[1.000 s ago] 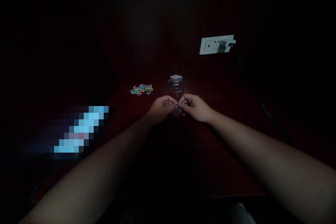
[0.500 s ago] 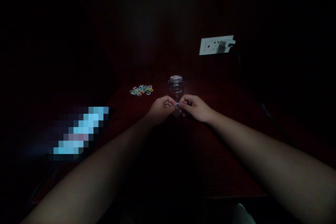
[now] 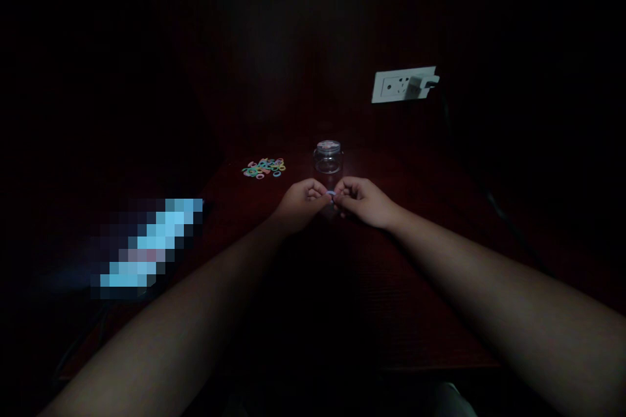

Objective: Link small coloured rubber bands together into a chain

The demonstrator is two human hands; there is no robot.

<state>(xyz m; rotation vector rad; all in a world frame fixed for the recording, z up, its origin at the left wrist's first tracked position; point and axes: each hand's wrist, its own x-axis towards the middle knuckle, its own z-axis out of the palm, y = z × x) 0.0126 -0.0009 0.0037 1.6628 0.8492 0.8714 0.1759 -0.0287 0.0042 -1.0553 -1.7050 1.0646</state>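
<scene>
1 pixelated screen [image 3: 156, 241] glows at left, nearer than the left hand [image 3: 303, 204] and right hand [image 3: 364, 202], which are close together over a red table [image 3: 440, 339], fingers pinching 1 pale band [image 3: 331, 193] between them. Just beyond, 1 lidded jar [image 3: 327, 163] stands right of a pile of coloured bands [image 3: 264, 168]; farther back, 1 plug [image 3: 415, 83] sits in a white socket [image 3: 386, 86].

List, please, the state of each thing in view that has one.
Left hand, pinching a small elastic band
Right hand, pinching it too
Small elastic band, held between both hands, stretch unclear
Coloured elastic bands, loosely heaped
Clear jar, upright
Jar lid, on
Wall socket, plug inserted
Blurred screen, lit
</scene>
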